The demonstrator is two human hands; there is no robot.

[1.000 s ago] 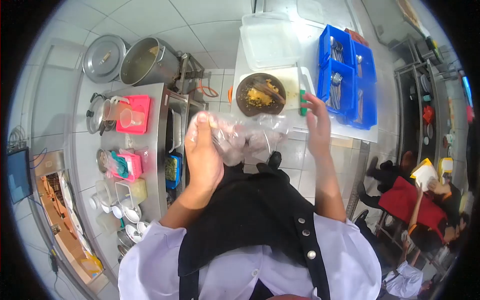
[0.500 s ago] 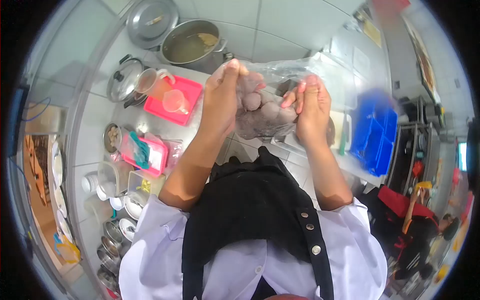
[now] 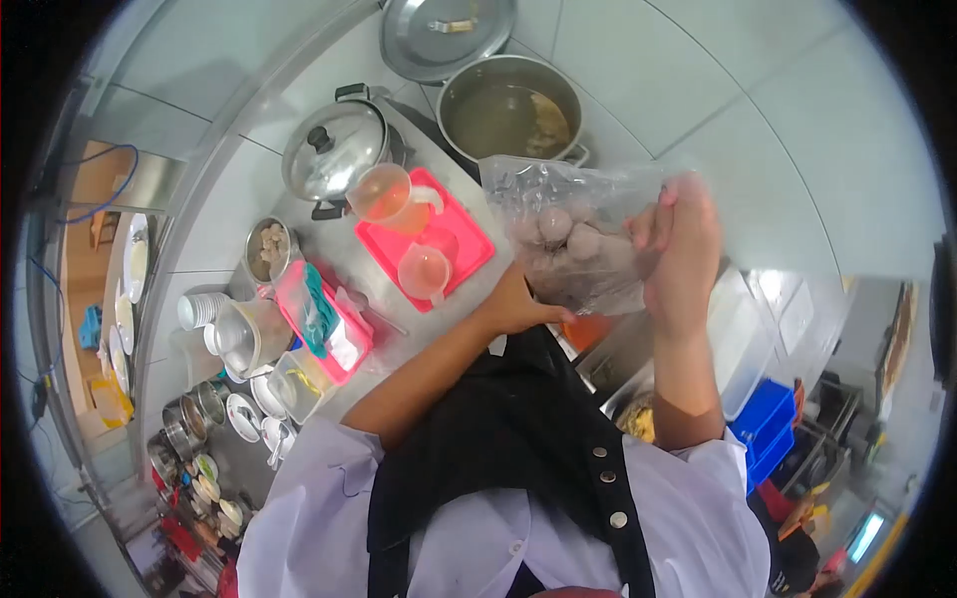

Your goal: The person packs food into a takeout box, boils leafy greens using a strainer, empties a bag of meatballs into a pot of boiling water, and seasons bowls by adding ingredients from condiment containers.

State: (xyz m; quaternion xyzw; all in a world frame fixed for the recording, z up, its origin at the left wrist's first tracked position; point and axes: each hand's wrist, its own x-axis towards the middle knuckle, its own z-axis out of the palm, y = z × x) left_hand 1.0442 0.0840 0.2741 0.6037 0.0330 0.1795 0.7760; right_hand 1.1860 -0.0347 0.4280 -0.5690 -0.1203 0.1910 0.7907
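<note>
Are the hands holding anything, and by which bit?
A clear bag of balls. The right hand grips its right end; whether the left hand, below, holds too is unclear.

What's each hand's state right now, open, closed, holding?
Left hand: at the clear bag, fingers hidden; grip can't be told.
Right hand: closed, holding the clear bag.

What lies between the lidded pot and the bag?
In the head view, the pink tray with two clear containers lies between the lidded pot and the bag.
</note>
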